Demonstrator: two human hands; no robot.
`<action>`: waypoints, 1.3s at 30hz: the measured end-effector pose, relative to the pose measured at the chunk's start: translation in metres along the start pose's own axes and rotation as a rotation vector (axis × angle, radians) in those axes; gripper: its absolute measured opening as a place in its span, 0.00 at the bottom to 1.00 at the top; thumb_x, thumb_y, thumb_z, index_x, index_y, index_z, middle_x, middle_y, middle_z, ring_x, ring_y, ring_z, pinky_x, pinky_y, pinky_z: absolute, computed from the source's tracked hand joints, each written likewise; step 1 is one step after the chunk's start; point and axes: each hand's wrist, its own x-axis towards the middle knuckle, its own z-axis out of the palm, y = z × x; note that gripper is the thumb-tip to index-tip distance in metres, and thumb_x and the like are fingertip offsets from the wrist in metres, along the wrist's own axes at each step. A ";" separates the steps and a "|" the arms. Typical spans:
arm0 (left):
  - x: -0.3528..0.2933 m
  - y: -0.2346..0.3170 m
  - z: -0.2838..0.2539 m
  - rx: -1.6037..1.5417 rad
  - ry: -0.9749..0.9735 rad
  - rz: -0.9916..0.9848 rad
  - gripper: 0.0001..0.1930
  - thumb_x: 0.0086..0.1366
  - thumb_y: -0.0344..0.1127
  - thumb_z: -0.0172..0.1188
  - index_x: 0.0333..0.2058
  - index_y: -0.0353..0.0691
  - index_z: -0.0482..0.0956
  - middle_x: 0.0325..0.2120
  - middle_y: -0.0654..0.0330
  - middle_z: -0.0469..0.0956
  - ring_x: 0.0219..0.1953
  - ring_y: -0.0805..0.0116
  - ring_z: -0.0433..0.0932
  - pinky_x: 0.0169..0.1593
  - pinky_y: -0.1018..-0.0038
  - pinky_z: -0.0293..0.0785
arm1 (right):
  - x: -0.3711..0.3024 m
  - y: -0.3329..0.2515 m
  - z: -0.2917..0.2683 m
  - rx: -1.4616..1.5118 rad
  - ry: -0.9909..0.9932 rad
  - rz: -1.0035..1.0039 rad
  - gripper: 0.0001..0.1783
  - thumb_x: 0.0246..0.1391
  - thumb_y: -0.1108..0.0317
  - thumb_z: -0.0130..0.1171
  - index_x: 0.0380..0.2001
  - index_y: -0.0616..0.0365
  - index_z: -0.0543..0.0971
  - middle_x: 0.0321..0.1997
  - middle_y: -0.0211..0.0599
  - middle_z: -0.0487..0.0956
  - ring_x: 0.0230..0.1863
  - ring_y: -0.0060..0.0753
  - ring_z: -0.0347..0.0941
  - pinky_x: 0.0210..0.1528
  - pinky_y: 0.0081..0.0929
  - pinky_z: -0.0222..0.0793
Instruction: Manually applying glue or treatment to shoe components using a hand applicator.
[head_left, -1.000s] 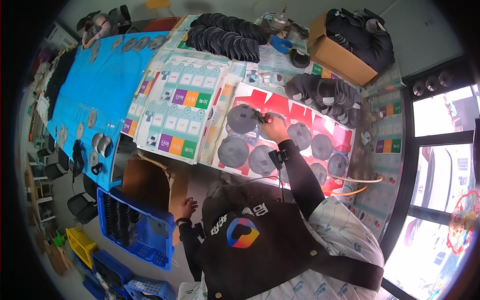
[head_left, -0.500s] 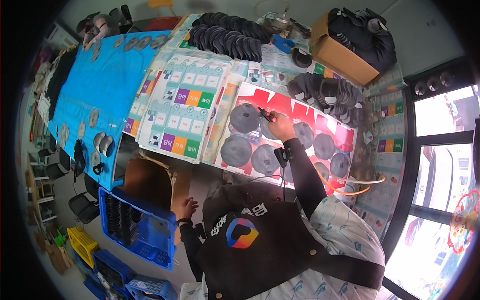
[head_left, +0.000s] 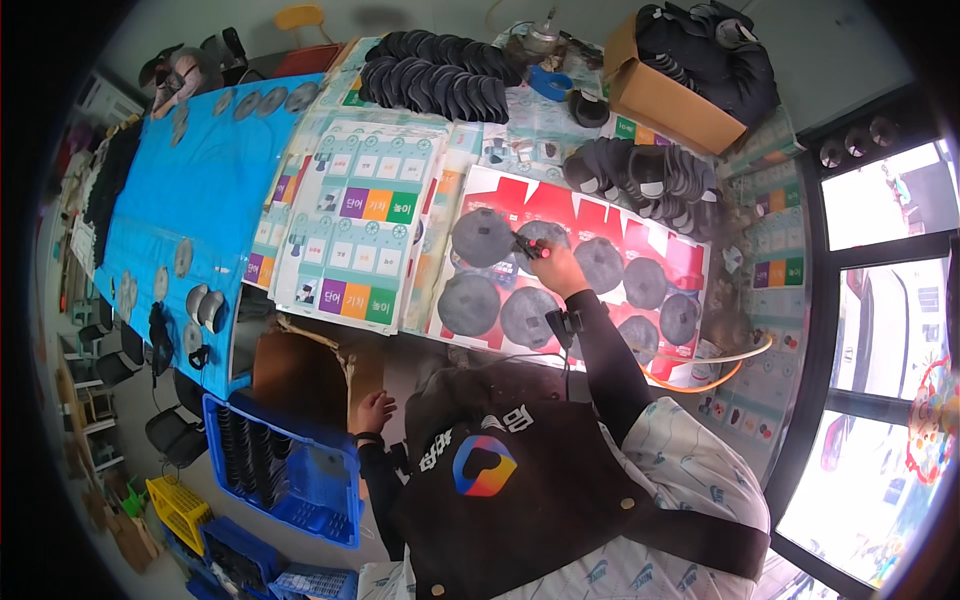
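My right hand (head_left: 560, 270) is closed around a black hand-held tool with pinkish-red ends (head_left: 533, 246). Its dark tip is at the right edge of a round grey disc (head_left: 482, 237); whether it touches cannot be made out. Another grey disc (head_left: 543, 237) is partly covered by the hand and tool. More such discs, several with a small dark square in the middle, lie flat on a red-and-white printed sheet (head_left: 495, 181). Low at my left side, my left hand (head_left: 374, 411) is apart from the table, its fingers loosely spread and holding nothing.
Rows of dark curved pieces (head_left: 435, 90) lie at the back, beside a blue ring-shaped item (head_left: 549, 84). A cardboard box (head_left: 665, 105) of black pieces stands far right. Orange tubing (head_left: 700, 388) crosses the sheet's right end. A blue crate (head_left: 320, 490) sits lower left; another person (head_left: 185, 75) is far left.
My right hand and the tool have shifted slightly toward me, uncovering more of the disc beside them. The whole view has moved a little. My left hand stays low at my side.
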 end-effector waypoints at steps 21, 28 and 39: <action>0.001 0.003 -0.008 0.018 -0.002 0.011 0.17 0.73 0.39 0.54 0.55 0.36 0.75 0.41 0.53 0.85 0.37 0.66 0.85 0.36 0.74 0.78 | 0.008 -0.016 0.014 0.028 -0.022 -0.103 0.18 0.52 0.64 0.55 0.46 0.56 0.83 0.39 0.61 0.81 0.45 0.65 0.78 0.49 0.50 0.74; 0.001 0.004 -0.007 0.025 -0.002 0.017 0.17 0.73 0.40 0.54 0.55 0.36 0.75 0.41 0.53 0.85 0.36 0.66 0.85 0.36 0.75 0.77 | 0.009 -0.015 0.009 -0.003 -0.048 -0.160 0.20 0.52 0.65 0.55 0.47 0.55 0.83 0.40 0.61 0.81 0.46 0.64 0.78 0.49 0.50 0.73; 0.010 0.008 0.002 0.010 -0.025 0.019 0.17 0.72 0.39 0.55 0.54 0.36 0.76 0.40 0.53 0.85 0.36 0.65 0.85 0.34 0.75 0.77 | -0.006 -0.015 -0.008 -0.094 -0.142 -0.053 0.22 0.49 0.65 0.57 0.48 0.58 0.83 0.42 0.61 0.82 0.47 0.62 0.79 0.51 0.47 0.74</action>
